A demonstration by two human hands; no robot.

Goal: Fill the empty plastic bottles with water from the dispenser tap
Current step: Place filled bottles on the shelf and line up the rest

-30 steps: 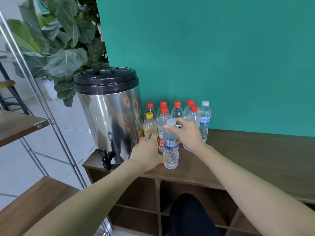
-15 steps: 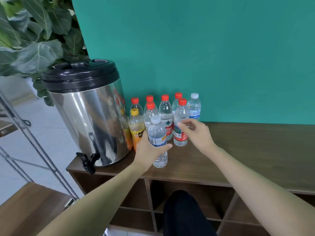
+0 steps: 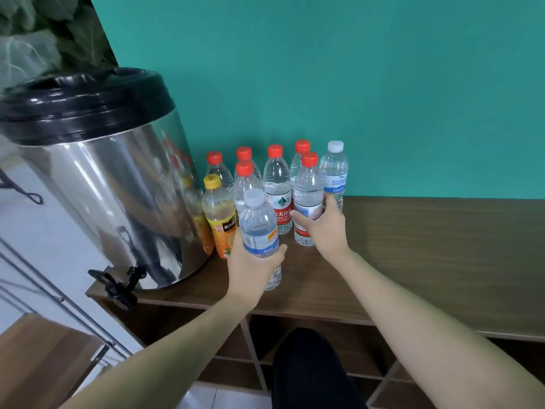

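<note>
Two bottles, fingers wrapped round each

Teal wall behind a wooden cabinet; pale tiled floor.

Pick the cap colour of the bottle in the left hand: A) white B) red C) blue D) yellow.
A: the left hand grips a clear bottle with a blue label, and its cap is white; the red and yellow caps sit on other bottles behind it.
</note>
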